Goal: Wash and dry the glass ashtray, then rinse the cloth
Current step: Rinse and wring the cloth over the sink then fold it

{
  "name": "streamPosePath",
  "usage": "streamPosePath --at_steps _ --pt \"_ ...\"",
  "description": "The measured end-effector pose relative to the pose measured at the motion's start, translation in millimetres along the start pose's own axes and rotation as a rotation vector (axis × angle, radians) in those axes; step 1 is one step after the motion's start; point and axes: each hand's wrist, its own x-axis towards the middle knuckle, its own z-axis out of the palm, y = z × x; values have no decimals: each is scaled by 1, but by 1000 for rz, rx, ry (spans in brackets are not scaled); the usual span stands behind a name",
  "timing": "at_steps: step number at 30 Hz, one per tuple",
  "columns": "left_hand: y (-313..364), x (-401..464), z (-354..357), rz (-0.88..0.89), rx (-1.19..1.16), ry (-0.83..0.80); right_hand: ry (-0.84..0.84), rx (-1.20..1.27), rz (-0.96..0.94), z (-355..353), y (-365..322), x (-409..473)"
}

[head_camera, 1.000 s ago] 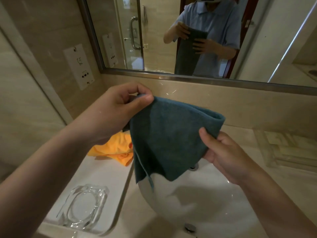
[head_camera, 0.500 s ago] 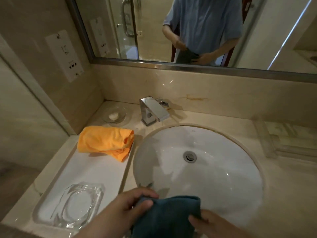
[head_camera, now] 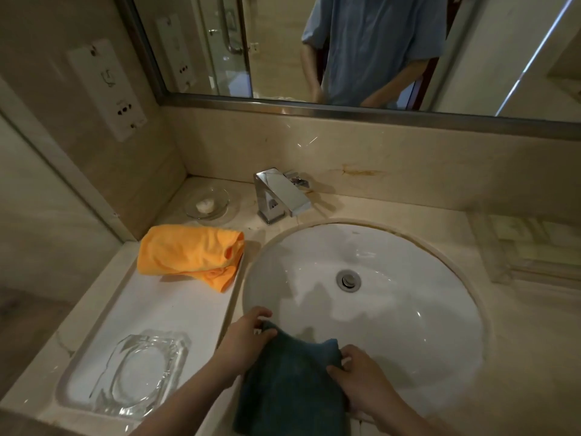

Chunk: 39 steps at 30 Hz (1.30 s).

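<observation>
Head view: both forearms reach in from the bottom edge over the near rim of the white sink basin (head_camera: 408, 247), left hand (head_camera: 243, 339) and right hand (head_camera: 358, 374) apart. Each pinches an upper corner of the dark teal cloth (head_camera: 289, 382), fingers curled on the fabric, cloth hanging between them. Glass ashtray (head_camera: 141, 376) sits untouched on the white tray (head_camera: 176, 306) left of the left forearm, near the orange cloth (head_camera: 188, 251).

Worn on the head, looking forward and steeply down, close over sink (head_camera: 371, 256) and counter (head_camera: 518, 325), mirror (head_camera: 314, 42) along the top.
</observation>
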Motion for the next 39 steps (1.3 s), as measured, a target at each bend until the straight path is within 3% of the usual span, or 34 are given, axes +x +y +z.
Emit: streamPosePath --at_steps 5,8,10,12,15,19,21,25,32,36,39 --pt "-3 -5 8 119 169 -11 5 11 -1 6 -3 -9" --pt "-10 -20 11 354 387 -90 -52 -36 -83 5 -4 -24" --pt "-22 -30 14 528 712 -167 -187 -20 -145 0 -3 -34" --pt "-32 -37 14 556 950 -221 -300 -65 -173 -2 -4 -40" --pt "-35 -38 10 584 982 -227 -264 -123 -242 1 6 -41" --pt "-6 -37 -5 542 728 -319 -122 -158 -364 -12 -6 -40" --pt "7 -34 -14 575 641 -243 -30 -85 -392 -23 -17 -35" --pt "56 -33 -43 435 428 -138 168 202 -436 -53 -56 -38" --pt "106 -42 -58 75 -192 24 402 86 -597 -72 -114 -51" --pt "113 -49 -54 -16 -519 -92 446 21 -664 -65 -129 -53" --pt "111 -55 -60 -10 -691 -147 295 37 -711 -59 -133 -55"
